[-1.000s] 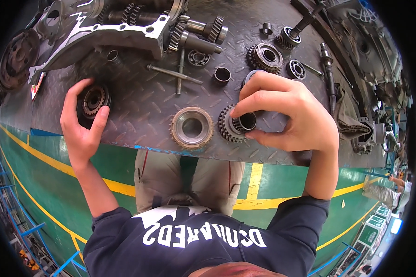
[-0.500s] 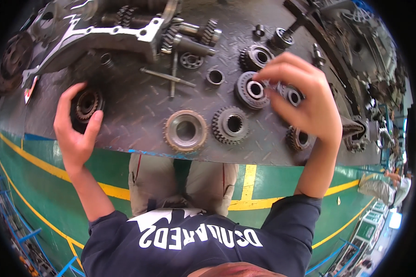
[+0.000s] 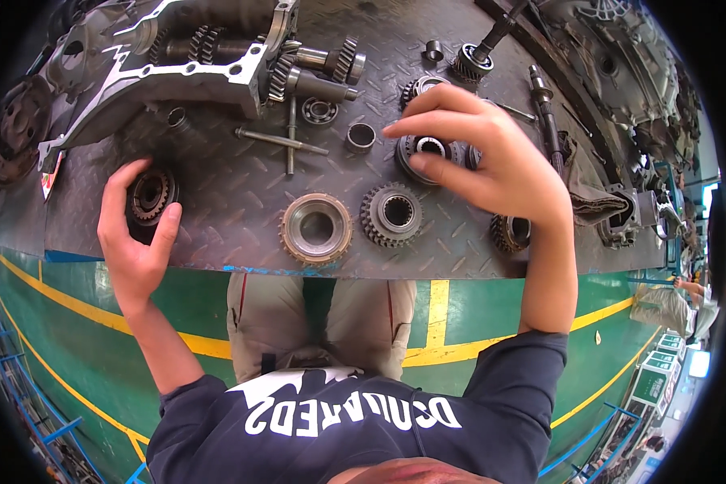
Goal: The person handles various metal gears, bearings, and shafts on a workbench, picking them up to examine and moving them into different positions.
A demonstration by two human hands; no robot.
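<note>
On the left of the metal table, my left hand (image 3: pixel 131 252) curls its thumb and fingers around a dark toothed gear (image 3: pixel 152 196), which rests on the tabletop. My right hand (image 3: pixel 500 157) hovers at the right, palm down, fingers and thumb apart with nothing between them. Beneath its fingers is a gear with a splined hub (image 3: pixel 406 156), partly hidden by the hand. Just left of the index fingertip stands a short metal sleeve (image 3: pixel 360 150). Closer to me lie a brass-coloured gear ring (image 3: pixel 290 230) and a dark double-row gear (image 3: pixel 377 216).
A metal housing (image 3: pixel 238 89) with geared shafts (image 3: pixel 310 83) fills the back left. Two crossed rods (image 3: pixel 291 145) lie near a ball bearing (image 3: pixel 320 112). Right of my right hand are a long splined shaft (image 3: pixel 546 113), a cloth (image 3: pixel 593 202) and another gear (image 3: pixel 504 232).
My right hand has moved left, toward the sleeve, and its fingers have spread over the splined-hub gear. My left hand stays around its gear. The whole view has shifted slightly.
</note>
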